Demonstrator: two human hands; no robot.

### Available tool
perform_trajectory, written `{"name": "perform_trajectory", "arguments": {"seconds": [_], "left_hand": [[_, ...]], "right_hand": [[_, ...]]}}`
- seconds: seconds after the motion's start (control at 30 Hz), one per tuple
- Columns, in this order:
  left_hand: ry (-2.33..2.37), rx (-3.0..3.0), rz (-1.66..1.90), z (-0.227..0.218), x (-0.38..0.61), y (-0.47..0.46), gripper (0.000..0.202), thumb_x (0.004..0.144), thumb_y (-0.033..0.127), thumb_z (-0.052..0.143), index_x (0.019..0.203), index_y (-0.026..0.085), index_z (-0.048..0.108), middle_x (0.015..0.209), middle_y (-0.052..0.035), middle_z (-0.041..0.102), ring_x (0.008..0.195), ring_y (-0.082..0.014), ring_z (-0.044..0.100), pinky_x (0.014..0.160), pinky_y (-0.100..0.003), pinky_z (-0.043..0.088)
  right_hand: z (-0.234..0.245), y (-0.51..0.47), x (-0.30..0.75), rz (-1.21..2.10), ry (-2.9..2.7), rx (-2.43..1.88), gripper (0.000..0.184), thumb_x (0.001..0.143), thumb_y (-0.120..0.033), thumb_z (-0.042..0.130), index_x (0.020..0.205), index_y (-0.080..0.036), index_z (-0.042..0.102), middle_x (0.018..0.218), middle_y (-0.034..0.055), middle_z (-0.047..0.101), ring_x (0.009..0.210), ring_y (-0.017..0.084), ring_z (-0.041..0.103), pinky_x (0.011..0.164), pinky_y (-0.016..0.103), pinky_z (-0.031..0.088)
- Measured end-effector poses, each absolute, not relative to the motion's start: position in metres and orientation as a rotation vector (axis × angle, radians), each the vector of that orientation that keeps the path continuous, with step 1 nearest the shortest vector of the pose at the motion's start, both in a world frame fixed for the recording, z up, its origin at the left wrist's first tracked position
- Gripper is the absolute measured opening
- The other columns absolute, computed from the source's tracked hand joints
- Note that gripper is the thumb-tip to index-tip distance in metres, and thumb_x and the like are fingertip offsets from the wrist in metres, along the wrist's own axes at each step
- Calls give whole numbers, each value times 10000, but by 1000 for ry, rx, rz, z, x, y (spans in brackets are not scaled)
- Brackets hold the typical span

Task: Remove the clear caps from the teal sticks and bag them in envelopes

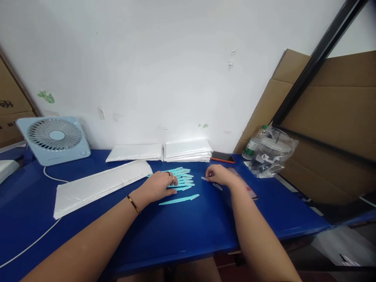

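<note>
A cluster of several thin light-blue plastic strips [183,178] lies on the blue table [188,231]. My left hand [160,185] rests flat on the cluster's left side, fingers stretched over the strips; it wears a ring, and a bracelet sits at the wrist. One more light-blue strip [179,200] lies apart, just in front of that hand. My right hand [219,174] is to the right of the cluster with its fingers pinched on a small pale strip [203,178]. Another small pale piece [217,186] lies by its wrist.
A long white padded envelope [100,186] lies at the left, with two white envelope stacks [188,150] by the wall. A small blue fan [55,138] and its white cable stand far left. Two phones [222,157], a bagged bottle [268,150] and cardboard are at the right.
</note>
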State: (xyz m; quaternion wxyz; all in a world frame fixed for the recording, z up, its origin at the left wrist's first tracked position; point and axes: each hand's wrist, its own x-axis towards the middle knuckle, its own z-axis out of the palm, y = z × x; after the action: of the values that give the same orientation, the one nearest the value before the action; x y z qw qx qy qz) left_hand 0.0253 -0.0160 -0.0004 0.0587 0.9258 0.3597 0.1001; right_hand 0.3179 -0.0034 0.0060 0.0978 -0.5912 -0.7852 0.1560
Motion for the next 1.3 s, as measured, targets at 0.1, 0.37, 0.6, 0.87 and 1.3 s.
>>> {"name": "perform_trajectory", "arguments": {"seconds": [0.1, 0.37, 0.6, 0.87, 1.3], "left_hand": [[1123, 2853, 284, -2, 31, -18, 155, 821, 293, 508, 850, 212, 636, 787, -27, 657, 736, -174, 596, 649, -268, 391], [1187, 2896, 301, -3, 32, -15, 190, 783, 201, 444, 758, 203, 632, 712, -36, 658, 645, -167, 582, 571, -264, 358], [1197, 2824, 370, 3, 29, -15, 193, 786, 218, 448, 789, 195, 640, 758, -42, 663, 683, -165, 589, 606, -261, 379], [1176, 2787, 417, 0, 32, -14, 212, 840, 239, 430, 833, 185, 635, 802, -57, 649, 807, -181, 599, 729, -264, 415], [937, 2775, 208, 4, 40, -37, 94, 763, 283, 552, 788, 211, 607, 755, -6, 629, 674, -152, 555, 556, -250, 354]], "right_hand": [[8, -6, 310, 520, -2314, -1733, 68, 674, -148, 633, 727, -184, 656, 772, 30, 661, 686, 148, 583, 560, 210, 395], [10, -10, 299, 608, -2322, -1461, 165, 700, -121, 575, 827, -179, 664, 723, 11, 650, 650, 127, 574, 581, 201, 415], [20, -20, 281, 592, -2339, -1222, 194, 749, -149, 557, 870, -196, 702, 843, 32, 672, 704, 131, 587, 614, 216, 429], [12, -21, 259, 568, -2373, -1116, 186, 785, -181, 557, 899, -205, 702, 847, 33, 654, 700, 122, 588, 627, 216, 430], [22, -21, 326, 687, -2202, -2163, 133, 550, -134, 674, 665, -199, 659, 607, 24, 652, 549, 165, 589, 486, 238, 400]]}}
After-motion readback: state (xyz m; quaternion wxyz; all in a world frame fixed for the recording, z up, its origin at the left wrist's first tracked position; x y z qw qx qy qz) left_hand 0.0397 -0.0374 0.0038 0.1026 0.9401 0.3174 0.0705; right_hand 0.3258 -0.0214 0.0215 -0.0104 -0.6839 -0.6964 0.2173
